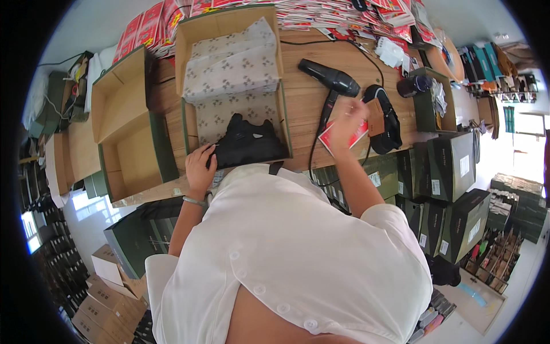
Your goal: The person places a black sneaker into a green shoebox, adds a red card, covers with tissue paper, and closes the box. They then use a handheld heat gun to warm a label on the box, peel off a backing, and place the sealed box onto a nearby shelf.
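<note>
Step in hand, as I judge: placing black shoe (249, 143), which lies at near end of open box (285, 123), upper centre | left hand (200, 167): at shoe's end, pinch cannot be told | right hand (348, 119): blurred beside second shoe (392, 123), right of centre, grip cannot be told | next move probably calls for careful hold of second shoe | black shoe's underside hidden

Matt shoe (249, 143), creased tissue paper (229, 63), smooth wood-grain tabletop (298, 109), glossy plastic-looking hair dryer (329, 77)

A wood-grain table (298, 123) bears open boxes (283, 117), a hair dryer (329, 77), a black shoe (391, 123) and red packets (326, 16).
</note>
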Available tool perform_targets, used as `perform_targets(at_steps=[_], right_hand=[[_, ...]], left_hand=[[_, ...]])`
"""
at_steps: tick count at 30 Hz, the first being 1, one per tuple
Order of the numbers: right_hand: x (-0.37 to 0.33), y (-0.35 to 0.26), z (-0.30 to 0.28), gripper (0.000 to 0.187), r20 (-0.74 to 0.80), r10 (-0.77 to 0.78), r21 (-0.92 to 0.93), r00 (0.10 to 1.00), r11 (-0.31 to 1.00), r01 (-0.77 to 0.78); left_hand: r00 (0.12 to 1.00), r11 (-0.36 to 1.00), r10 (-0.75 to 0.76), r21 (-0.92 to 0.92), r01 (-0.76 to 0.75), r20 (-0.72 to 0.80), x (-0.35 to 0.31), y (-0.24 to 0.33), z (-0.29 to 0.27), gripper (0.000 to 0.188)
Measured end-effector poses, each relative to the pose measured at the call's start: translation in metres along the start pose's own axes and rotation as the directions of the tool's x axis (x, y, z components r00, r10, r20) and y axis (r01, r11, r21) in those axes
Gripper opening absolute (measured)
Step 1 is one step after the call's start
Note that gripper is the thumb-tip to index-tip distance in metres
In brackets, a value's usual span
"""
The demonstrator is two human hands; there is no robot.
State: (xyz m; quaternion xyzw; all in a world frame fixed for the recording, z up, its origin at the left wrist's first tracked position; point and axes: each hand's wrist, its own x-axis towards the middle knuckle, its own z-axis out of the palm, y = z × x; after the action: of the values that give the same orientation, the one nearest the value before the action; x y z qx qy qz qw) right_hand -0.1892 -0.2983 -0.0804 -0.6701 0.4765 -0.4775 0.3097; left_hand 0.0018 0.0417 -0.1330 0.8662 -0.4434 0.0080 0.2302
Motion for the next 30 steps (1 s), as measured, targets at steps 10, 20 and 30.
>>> perform_targets(at_steps=[10,20,30], right_hand=[[0.073,0.205,-0.164,0.061,0.173,0.932,0.647,0.318,0.136,-0.75],[0.078,0.149,-0.159,0.07,-0.394,0.65,0.592,0.65,0.72,-0.362],[0.043,0.002,-0.125,0.078,0.116,0.393,0.693,0.912,0.626,-0.358]], left_hand=[[0.997,1.0,-0.015,0.018,0.013,0.076,0.004,0.002,0.0,0.029],[0.992,1.0,-0.024,0.008,0.023,0.124,0.007,-0.006,0.008,0.031],[0.964,0.622,-0.223,-0.739,0.257,0.147,0.036,0.027,0.003,0.043]])
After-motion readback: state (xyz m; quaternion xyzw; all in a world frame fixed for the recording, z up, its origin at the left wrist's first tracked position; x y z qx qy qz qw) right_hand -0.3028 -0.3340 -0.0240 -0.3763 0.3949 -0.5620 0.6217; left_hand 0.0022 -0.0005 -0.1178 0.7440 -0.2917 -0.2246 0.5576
